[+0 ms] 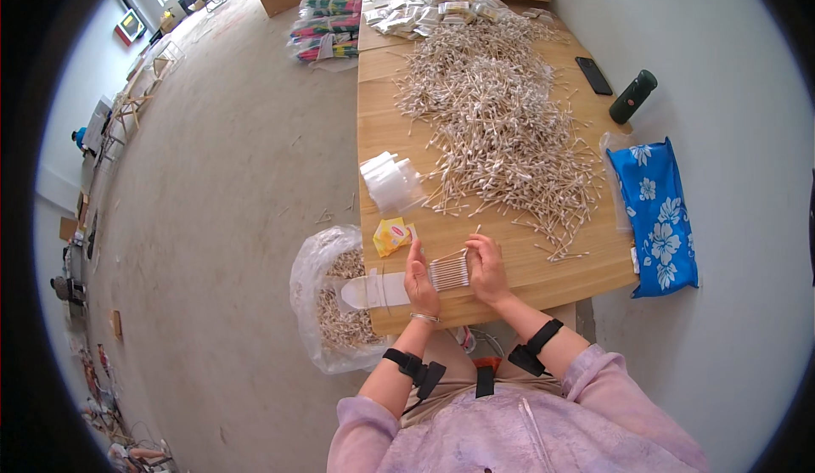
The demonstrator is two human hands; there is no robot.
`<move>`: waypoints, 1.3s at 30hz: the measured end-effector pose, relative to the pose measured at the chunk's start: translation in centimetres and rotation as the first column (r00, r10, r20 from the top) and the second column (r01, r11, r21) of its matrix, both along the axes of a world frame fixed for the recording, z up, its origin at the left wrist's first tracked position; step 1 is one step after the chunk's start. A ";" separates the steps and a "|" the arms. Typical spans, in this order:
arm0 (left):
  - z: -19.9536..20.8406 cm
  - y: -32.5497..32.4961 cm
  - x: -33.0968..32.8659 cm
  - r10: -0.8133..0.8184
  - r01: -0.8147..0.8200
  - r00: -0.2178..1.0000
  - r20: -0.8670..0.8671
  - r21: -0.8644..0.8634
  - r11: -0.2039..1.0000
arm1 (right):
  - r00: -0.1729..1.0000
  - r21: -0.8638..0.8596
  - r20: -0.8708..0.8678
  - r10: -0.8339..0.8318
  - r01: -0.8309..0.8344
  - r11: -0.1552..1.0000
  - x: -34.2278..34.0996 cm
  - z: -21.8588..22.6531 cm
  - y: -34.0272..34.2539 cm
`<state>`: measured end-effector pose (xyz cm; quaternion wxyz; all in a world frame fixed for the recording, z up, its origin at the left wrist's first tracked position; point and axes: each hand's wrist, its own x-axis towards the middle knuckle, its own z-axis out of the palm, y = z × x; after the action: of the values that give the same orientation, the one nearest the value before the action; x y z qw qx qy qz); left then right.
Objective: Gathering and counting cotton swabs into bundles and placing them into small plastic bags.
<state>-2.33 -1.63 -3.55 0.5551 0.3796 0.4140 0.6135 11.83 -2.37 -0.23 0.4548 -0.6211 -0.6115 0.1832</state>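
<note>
The room has a bare grey concrete floor [229, 184] and white walls, and a pale wood-grain surface [399, 116] stands directly before the person. The left hand [421, 279] is held flat and on edge, fingers extended together; the right hand [486, 271] is loosely cupped, fingers part bent, and neither is closed into a fist. Between them, at the surface's near edge, lies a neat row of white-tipped wooden cotton swabs [449, 270], immediately right of the left hand and left of the right, neither clearly nearer. The sticks appear to run away from the person, side by side, so their long axis crosses the line joining the hands; how firmly either hand presses the row cannot be told. Left of the left hand, a translucent white plastic strip [361, 293] overhangs the surface's edge; just beyond is a yellow printed packet [391, 237], then a stack of clear plastic sleeves [390, 179]. Ahead and right of the hands, a broad heap of loose cotton swabs [501, 125] extends toward a pile of small white packets [437, 4]. Outermost right is a blue flower-patterned soft package [655, 222].
</note>
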 end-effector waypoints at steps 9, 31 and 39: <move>0.3 -0.2 -0.2 -0.017 0.018 0.999 -0.050 0.021 1.000 | 0.962 0.065 0.268 0.052 -0.072 0.995 3.0 -0.5 2.0; 1.0 -0.3 -0.3 -0.058 0.069 0.982 -0.181 0.054 0.996 | 0.941 -0.051 -0.314 0.129 -0.152 0.987 -1.6 -0.7 -1.1; 1.2 -0.4 -0.4 -0.065 0.083 0.972 -0.227 0.068 0.994 | 0.907 -0.113 -0.413 0.088 -0.146 0.983 -2.4 -0.4 -0.5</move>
<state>-2.77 -2.02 -2.39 0.5124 0.4826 0.4357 0.5610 9.42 -2.86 -0.63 0.5148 -0.5622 -0.5254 0.3780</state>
